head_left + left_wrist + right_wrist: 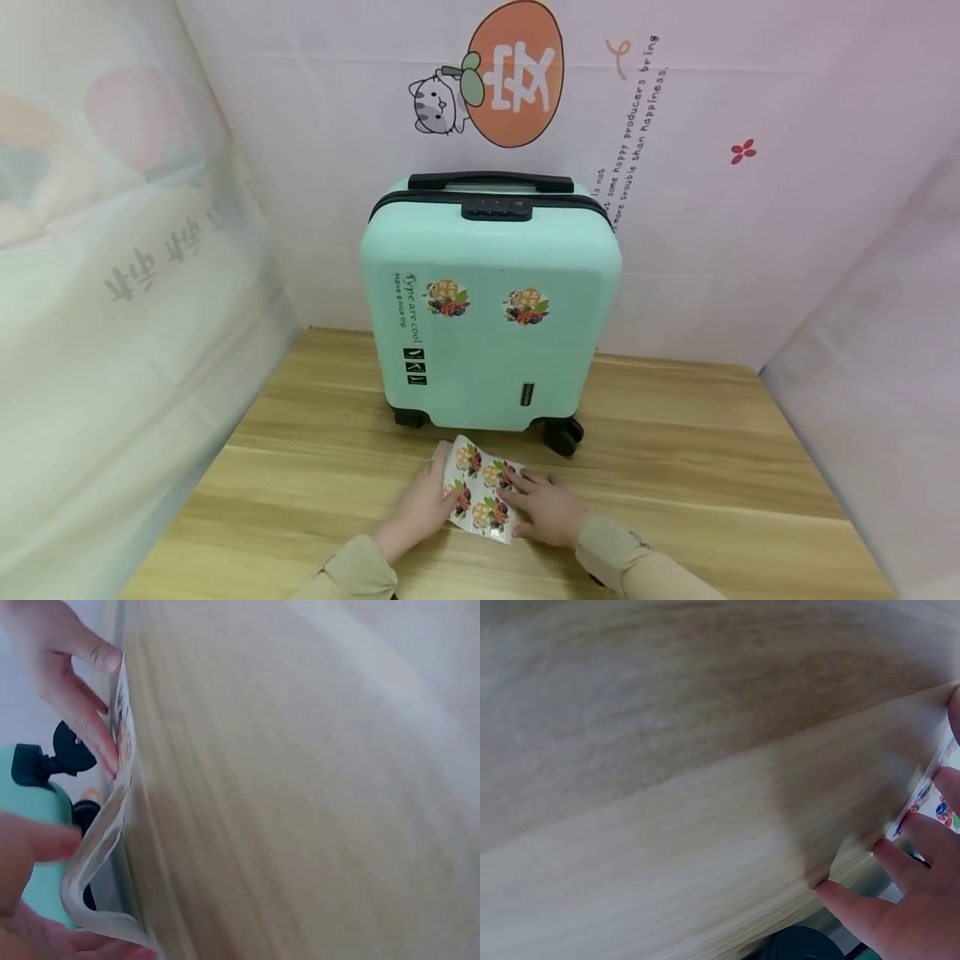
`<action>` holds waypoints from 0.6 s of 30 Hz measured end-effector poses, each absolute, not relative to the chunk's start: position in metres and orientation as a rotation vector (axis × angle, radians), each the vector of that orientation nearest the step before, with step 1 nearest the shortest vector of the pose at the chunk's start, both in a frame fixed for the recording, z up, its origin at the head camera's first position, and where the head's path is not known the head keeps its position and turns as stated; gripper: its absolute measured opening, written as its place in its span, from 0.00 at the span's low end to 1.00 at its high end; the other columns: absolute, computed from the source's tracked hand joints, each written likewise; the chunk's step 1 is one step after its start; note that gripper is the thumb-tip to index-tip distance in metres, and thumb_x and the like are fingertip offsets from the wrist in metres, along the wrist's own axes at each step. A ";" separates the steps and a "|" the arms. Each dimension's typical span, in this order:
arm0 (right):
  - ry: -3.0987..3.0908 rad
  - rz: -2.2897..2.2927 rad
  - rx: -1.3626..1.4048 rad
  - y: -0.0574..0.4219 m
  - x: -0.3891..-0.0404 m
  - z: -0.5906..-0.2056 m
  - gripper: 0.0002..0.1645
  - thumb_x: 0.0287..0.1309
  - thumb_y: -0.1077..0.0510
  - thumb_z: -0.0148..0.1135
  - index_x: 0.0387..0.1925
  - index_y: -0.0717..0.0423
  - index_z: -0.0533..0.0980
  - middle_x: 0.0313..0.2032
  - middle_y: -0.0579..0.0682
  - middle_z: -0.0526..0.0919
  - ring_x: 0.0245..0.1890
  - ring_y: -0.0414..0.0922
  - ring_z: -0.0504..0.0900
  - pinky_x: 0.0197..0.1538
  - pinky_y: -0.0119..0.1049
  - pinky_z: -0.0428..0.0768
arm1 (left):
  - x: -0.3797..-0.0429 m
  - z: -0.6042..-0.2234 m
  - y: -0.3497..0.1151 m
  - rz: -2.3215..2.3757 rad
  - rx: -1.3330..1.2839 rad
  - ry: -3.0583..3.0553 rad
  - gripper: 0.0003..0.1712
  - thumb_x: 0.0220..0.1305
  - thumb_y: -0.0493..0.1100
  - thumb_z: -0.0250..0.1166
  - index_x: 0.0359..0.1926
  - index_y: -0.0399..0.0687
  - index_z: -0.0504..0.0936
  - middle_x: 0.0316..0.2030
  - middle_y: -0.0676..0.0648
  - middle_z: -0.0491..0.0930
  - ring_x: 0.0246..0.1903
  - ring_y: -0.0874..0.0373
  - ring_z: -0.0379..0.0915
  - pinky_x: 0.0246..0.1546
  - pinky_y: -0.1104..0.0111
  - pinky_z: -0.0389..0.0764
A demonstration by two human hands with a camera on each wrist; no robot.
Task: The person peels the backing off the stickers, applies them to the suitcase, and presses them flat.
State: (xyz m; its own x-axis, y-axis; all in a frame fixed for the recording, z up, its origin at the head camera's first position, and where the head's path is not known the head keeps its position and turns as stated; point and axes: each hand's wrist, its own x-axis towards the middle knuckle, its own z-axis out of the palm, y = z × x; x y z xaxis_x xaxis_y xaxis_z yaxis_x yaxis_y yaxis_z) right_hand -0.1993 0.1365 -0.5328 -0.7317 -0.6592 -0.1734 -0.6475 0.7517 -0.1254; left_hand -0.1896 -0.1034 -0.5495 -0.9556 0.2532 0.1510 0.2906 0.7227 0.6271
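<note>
A white sticker sheet (478,493) with several round fruit-and-flower stickers lies on the wooden table in front of a mint-green suitcase (468,367). My left hand (422,505) holds the sheet's left side, thumb above and fingers beneath, and that side bends upward in the left wrist view. Over the right edge rests my right hand (551,510), its fingertips touching the sheet. In the right wrist view the fingers (911,866) of that hand are spread and fairly straight. Two matching stickers, a left one (447,298) and a right one (527,307), are on the suitcase front.
The suitcase stands upright near the back wall cloth (315,167), with a black handle (491,181) on top and a black wheel (562,435) at its lower right. Wooden tabletop (697,467) extends on both sides. Printed cloth hangs at left and right.
</note>
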 end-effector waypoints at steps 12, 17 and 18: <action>2.880 -0.638 -0.815 0.120 -0.204 -0.533 0.32 0.60 0.47 0.61 0.62 0.57 0.69 0.60 0.58 0.73 0.61 0.57 0.71 0.61 0.54 0.70 | -0.190 -0.541 -0.103 -1.331 -0.295 -2.666 0.45 0.53 0.26 0.62 0.70 0.35 0.52 0.50 0.33 0.76 0.28 0.57 0.76 0.23 0.78 0.76; 3.027 -1.056 -0.679 0.106 -0.205 -0.519 0.28 0.57 0.51 0.65 0.56 0.60 0.72 0.54 0.57 0.76 0.55 0.53 0.75 0.56 0.50 0.75 | -0.190 -0.530 -0.106 -1.405 -0.367 -2.569 0.44 0.53 0.25 0.62 0.70 0.36 0.53 0.52 0.34 0.75 0.38 0.47 0.79 0.32 0.75 0.80; 3.029 -1.131 -0.650 0.103 -0.205 -0.515 0.28 0.57 0.51 0.65 0.56 0.60 0.72 0.54 0.56 0.76 0.54 0.52 0.76 0.56 0.49 0.75 | -0.190 -0.527 -0.106 -1.424 -0.390 -2.550 0.44 0.54 0.25 0.62 0.70 0.36 0.53 0.53 0.34 0.75 0.41 0.45 0.79 0.34 0.75 0.80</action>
State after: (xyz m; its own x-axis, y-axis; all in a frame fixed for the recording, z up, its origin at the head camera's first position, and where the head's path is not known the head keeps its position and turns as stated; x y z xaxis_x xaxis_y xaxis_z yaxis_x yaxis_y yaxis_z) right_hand -0.2053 0.1031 -0.5152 -0.9105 -0.3065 0.2774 -0.4133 0.6891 -0.5952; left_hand -0.1899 -0.1064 -0.5267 -0.9463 0.1337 0.2942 0.3206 0.5027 0.8028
